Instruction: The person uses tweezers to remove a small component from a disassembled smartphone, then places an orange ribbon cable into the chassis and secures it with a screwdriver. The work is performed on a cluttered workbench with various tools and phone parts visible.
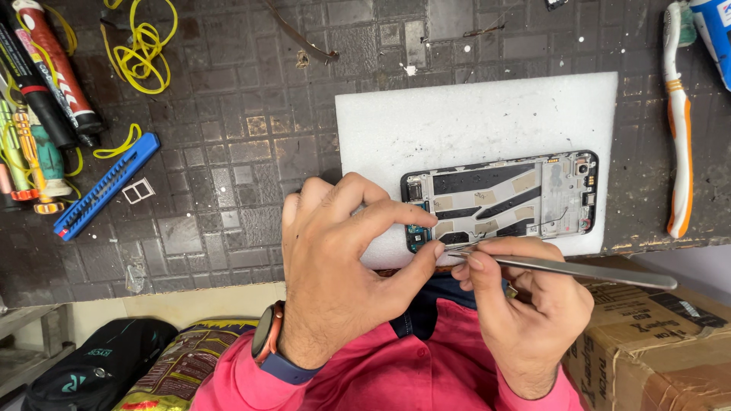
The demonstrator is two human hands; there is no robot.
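— Where is the opened phone frame [506, 199]?

— It lies flat on a white foam pad [472, 114], along the pad's near edge, its inner plate facing up and a small camera part at its right end.

— And the hands?

— The left hand [343, 266] rests on the frame's left end, fingers curled over the lower corner, thumb stretched toward the other hand. Its grip is loosely bent on the frame rather than clenched around anything. A watch with an orange rim [266, 335] sits on that wrist.

— The right one?

— The right hand [525, 312] has its grip pinched on metal tweezers [571, 268], whose tips point left and meet the left thumb just at the frame's near edge. Whether the tips carry a part, I cannot tell.

— What lies around?

— The pad sits on a dark gridded mat covering the bench [228, 152]. Left of it lie a blue ribbed tool [106, 186], a small card tray [138, 191], yellow rubber bands [141, 49] and a cluster of pens and screwdrivers [38, 99]. A white and orange toothbrush [678, 129] lies to the right. A cardboard box [655, 342] stands near the right hand.
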